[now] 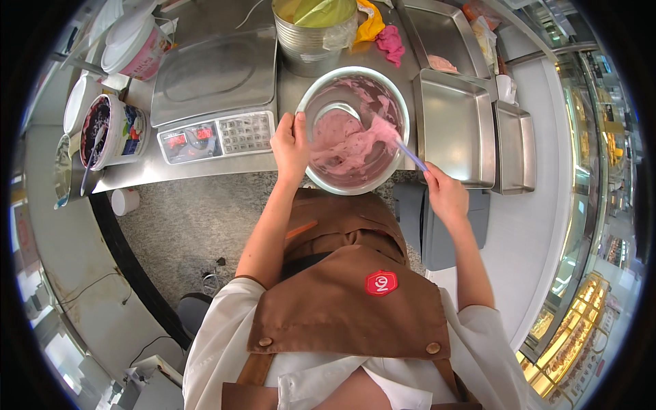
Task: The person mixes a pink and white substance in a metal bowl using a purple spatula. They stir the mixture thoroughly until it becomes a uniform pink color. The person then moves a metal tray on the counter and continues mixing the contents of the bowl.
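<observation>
A metal mixing bowl (377, 177) sits at the front edge of the steel counter, close to my apron. Thick pink cream (338, 141) lies in it and is smeared up its inner wall. My left hand (291, 146) grips the bowl's left rim, thumb on top. In my right hand (445, 192) is the purple handle of a spatula (411, 155), held just outside the right rim. The spatula's head is inside the bowl and coated with pink cream, so its shape is hidden.
Left of the bowl stands a digital scale (215, 92), with an open tub of dark jam (120, 130) beyond it. A large ribbed can (312, 48) is behind the bowl. Steel trays (456, 128) line the right side. A grey bin (456, 225) stands below the counter.
</observation>
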Demonstrator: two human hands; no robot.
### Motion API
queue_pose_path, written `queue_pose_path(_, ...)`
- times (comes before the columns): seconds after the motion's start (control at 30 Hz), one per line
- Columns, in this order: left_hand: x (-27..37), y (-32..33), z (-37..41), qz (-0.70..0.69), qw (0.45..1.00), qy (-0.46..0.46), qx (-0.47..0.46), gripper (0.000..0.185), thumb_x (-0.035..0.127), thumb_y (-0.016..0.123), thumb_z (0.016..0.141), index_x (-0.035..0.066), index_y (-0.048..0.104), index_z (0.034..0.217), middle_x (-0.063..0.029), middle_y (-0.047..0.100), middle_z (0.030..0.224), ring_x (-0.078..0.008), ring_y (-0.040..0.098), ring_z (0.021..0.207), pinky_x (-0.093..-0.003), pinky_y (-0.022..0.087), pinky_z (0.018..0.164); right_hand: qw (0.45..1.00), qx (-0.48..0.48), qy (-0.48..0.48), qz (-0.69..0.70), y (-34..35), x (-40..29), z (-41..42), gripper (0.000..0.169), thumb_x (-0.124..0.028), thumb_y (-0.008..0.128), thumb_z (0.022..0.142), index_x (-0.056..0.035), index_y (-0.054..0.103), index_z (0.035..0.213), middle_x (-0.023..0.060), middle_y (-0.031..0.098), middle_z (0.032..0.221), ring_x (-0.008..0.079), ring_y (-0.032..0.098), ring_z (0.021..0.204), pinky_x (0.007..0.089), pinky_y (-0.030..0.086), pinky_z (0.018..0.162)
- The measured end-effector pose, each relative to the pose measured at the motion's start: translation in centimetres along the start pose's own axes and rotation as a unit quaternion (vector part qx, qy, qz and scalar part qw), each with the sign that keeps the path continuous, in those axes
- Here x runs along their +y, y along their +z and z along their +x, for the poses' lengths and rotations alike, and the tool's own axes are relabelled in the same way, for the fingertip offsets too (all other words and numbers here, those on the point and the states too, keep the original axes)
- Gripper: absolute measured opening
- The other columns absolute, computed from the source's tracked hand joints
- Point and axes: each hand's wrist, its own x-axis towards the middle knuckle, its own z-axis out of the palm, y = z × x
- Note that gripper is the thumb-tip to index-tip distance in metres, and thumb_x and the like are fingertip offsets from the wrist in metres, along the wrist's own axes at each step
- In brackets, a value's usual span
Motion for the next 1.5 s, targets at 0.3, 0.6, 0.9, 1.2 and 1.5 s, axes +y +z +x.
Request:
queue_pose_path(0.3, 0.4, 0.2, 0.6, 0.039, 0.999, 0.021, -0.029, 0.04, 0.025, 0.054, 0.1, 0.0, 0.04, 0.073, -0.0127, 0.035, 0.057, -0.0179, 0.029, 0.055, -0.0352, 0.033, 0.049, 0.982, 0.099, -0.123, 0.103, 6.7, -5.5, 5.5, 0.026, -0.034, 0.056, 0.096, -0.0239, 0.066, 0.117, 0.0184, 0.067, 0.078, 0.0382, 0.065, 0.071, 0.0489, 0.05, 0.058)
queue_pose_path(0.6, 2.6, 1.0, 0.2, 0.042, 0.998, 0.041, -0.024, 0.037, 0.022, 0.056, 0.099, 0.001, 0.042, 0.073, -0.0134, 0.038, 0.056, -0.0183, 0.03, 0.052, -0.0341, 0.034, 0.048, 0.803, 0.115, -0.535, -0.237, -4.7, -3.7, 6.9, 0.037, -0.007, 0.061, 0.081, -0.0186, 0.065, 0.116, 0.008, 0.061, 0.08, 0.0208, 0.065, 0.065, 0.0352, 0.053, 0.055)
queue_pose_path(0.9, 2.7, 1.1, -1.2, 0.039, 0.994, 0.099, -0.014, 0.036, 0.017, 0.059, 0.097, 0.001, 0.041, 0.071, -0.0121, 0.035, 0.055, -0.0166, 0.028, 0.052, -0.0319, 0.033, 0.046, 0.872, 0.062, -0.333, -0.352, -6.1, -0.2, 10.1, 0.03, -0.015, 0.057, 0.087, -0.0148, 0.063, 0.117, 0.011, 0.064, 0.066, 0.0271, 0.065, 0.056, 0.0406, 0.052, 0.054)
queue_pose_path(1.2, 1.8, 0.9, -2.3, 0.017, 0.997, 0.07, 0.039, 0.035, 0.016, 0.057, 0.098, 0.001, 0.04, 0.071, -0.0081, 0.034, 0.055, -0.0126, 0.028, 0.053, -0.031, 0.03, 0.045, 0.92, -0.186, -0.127, 0.319, 6.4, -1.5, -2.9, 0.023, -0.022, 0.057, 0.096, -0.0089, 0.067, 0.112, 0.0147, 0.061, 0.068, 0.0247, 0.057, 0.056, 0.0364, 0.047, 0.058)
queue_pose_path(1.5, 2.3, 1.2, -2.3, 0.003, 0.999, 0.039, 0.023, 0.036, 0.018, 0.056, 0.099, 0.001, 0.039, 0.071, -0.0089, 0.038, 0.054, -0.012, 0.031, 0.051, -0.032, 0.032, 0.045, 0.907, -0.151, -0.038, 0.39, 1.0, -1.7, -1.0, 0.029, -0.021, 0.057, 0.098, -0.0027, 0.063, 0.119, 0.006, 0.059, 0.068, 0.0148, 0.059, 0.063, 0.0304, 0.046, 0.059)
